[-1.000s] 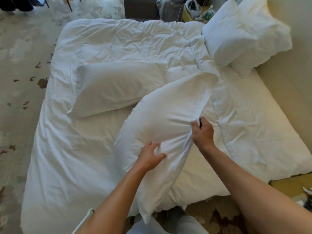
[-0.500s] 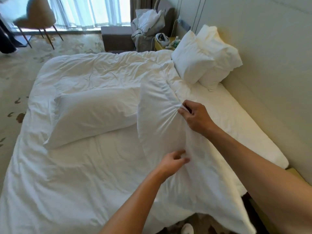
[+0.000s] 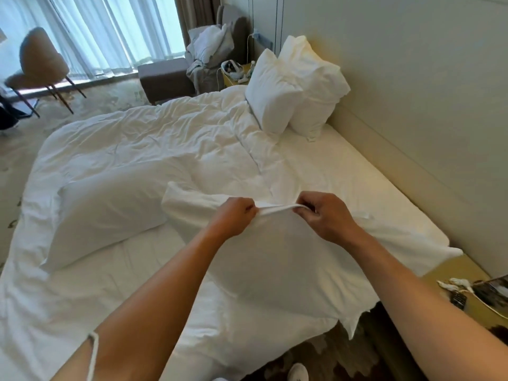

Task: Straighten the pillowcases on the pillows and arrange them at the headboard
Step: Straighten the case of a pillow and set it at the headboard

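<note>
Both hands are closed on cloth: the left hand point(image 3: 233, 215) and the right hand point(image 3: 327, 215) each pinch the upper hem of the white cotton pillowcase point(image 3: 277, 209), fingers curled over a short bridge of fabric drawn taut between them. The likely reason for so close a grip is to hold the open edge square, so that the filling drops to the bottom and the cover pulls smooth. The knuckles face up and away, the wrists are roughly level, and both bare forearms reach forward from the lower corners and converge over the near side of the bed. Below the hands hangs the soft white pillow in hand point(image 3: 275, 265), raised by its edge with its lower part draped over the mattress edge nearest the person, one corner trailing off toward the floor. Just to its left a second plump white pillow point(image 3: 110, 213) lies flat on the rumpled white duvet point(image 3: 154, 138), apparently waiting its turn. Farther off, two white pillows already propped upright point(image 3: 291, 89) lean together against the pale padded headboard wall point(image 3: 398, 92) at the far corner, with bare sheet nearer along the wall where the remaining two would go. Beyond the bed stand a brown upholstered chair point(image 3: 41, 64) and sheer curtains point(image 3: 110, 31).
</note>
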`<state>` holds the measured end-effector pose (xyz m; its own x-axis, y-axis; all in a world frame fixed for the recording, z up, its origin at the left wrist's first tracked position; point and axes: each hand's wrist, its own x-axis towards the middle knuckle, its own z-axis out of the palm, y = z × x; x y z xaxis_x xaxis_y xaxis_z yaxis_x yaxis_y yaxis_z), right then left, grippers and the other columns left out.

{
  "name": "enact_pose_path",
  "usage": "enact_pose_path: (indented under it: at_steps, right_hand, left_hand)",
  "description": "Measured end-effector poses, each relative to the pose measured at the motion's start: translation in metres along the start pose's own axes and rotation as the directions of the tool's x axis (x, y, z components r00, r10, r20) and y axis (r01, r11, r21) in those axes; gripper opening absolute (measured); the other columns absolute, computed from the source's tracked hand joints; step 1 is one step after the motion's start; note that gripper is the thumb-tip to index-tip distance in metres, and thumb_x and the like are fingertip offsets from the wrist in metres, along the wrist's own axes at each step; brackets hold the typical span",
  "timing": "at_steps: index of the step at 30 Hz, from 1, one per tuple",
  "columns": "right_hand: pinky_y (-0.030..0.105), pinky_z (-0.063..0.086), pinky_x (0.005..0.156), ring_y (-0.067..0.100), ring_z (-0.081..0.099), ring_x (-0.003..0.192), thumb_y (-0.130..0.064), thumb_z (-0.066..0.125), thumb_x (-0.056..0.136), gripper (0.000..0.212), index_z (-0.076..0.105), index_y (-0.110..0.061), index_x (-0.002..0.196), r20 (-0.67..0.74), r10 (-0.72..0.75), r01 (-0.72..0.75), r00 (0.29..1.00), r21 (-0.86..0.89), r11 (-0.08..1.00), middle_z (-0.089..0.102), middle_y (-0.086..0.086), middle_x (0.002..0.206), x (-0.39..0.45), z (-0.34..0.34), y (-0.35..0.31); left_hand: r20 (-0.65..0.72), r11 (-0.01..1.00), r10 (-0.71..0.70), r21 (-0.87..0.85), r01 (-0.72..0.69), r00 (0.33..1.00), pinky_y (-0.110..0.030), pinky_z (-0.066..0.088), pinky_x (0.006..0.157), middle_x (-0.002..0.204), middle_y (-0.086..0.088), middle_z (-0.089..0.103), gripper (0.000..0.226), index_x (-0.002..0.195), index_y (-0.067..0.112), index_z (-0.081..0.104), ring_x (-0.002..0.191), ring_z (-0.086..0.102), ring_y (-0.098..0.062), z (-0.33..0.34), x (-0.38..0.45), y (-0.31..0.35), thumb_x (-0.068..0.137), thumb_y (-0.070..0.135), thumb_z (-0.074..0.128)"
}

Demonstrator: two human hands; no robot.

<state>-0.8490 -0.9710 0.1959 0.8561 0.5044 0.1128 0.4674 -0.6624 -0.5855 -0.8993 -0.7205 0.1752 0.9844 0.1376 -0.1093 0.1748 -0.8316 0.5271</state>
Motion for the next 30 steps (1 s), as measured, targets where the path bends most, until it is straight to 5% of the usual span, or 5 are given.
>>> enact_pose_path:
  at_steps: [5, 9, 18, 25, 30]
  right_hand:
    - [0.024, 0.037, 0.061, 0.011, 0.057, 0.076, -0.038, 0.075, 0.092, 0.012, 0.074, -0.028, 0.086, -0.075, 0.089, -0.087, 0.993, 0.034, 0.996, 0.057, -0.010, 0.085, -0.023, 0.005, 0.058]
    - [0.028, 0.037, 0.066, 0.014, 0.059, 0.083, -0.038, 0.079, 0.090, 0.014, 0.079, -0.025, 0.089, -0.087, 0.125, -0.126, 0.988, -0.004, 0.992, 0.058, -0.010, 0.088, -0.036, 0.005, 0.084]
    - [0.034, 0.049, 0.064, 0.021, 0.066, 0.078, -0.029, 0.065, 0.099, 0.017, 0.074, -0.022, 0.086, -0.173, 0.243, -0.260, 0.954, -0.086, 0.962, 0.067, -0.006, 0.087, -0.062, 0.005, 0.097]
    - [0.044, 0.045, 0.102, 0.012, 0.052, 0.070, -0.022, 0.060, 0.103, 0.019, 0.061, -0.017, 0.084, -0.238, 0.290, -0.278, 0.927, 0.081, 0.957, 0.064, -0.004, 0.072, -0.033, 0.019, 0.083]
    - [0.039, 0.047, 0.055, 0.018, 0.062, 0.054, -0.029, 0.047, 0.108, 0.030, 0.041, -0.023, 0.079, -0.088, 0.371, -0.351, 0.925, 0.186, 0.918, 0.059, 0.001, 0.062, -0.006, 0.023, 0.088]
  left_hand:
    - [-0.092, 0.999, -0.009, 0.035, 0.012, 0.996, -0.044, 0.052, 0.074, 0.079, -0.003, 0.062, 0.029, 0.080, 0.012, 0.060, 0.075, 0.058, -0.023, 0.044, -0.020, 0.024, 0.103, 0.027, 0.052]
    - [-0.181, 0.999, -0.031, 0.012, 0.033, 0.983, -0.045, 0.052, 0.071, 0.078, -0.003, 0.056, 0.029, 0.078, 0.013, 0.057, 0.072, 0.058, -0.023, 0.051, -0.017, 0.041, 0.103, 0.026, 0.053]
    - [-0.067, 0.995, -0.091, -0.056, 0.088, 0.994, -0.048, 0.057, 0.082, 0.095, -0.003, 0.059, 0.019, 0.092, 0.016, 0.068, 0.083, 0.068, -0.026, 0.048, -0.018, 0.033, 0.103, 0.028, 0.057]
    - [-0.080, 0.988, -0.088, -0.133, 0.076, 0.993, -0.048, 0.057, 0.083, 0.099, -0.001, 0.059, 0.018, 0.094, 0.018, 0.066, 0.085, 0.068, -0.025, 0.047, 0.013, 0.015, 0.103, 0.028, 0.054]
    - [-0.109, 0.953, -0.152, -0.280, 0.117, 0.982, -0.044, 0.058, 0.079, 0.101, -0.003, 0.062, 0.019, 0.089, 0.021, 0.063, 0.086, 0.070, -0.027, 0.055, 0.050, 0.009, 0.102, 0.029, 0.053]
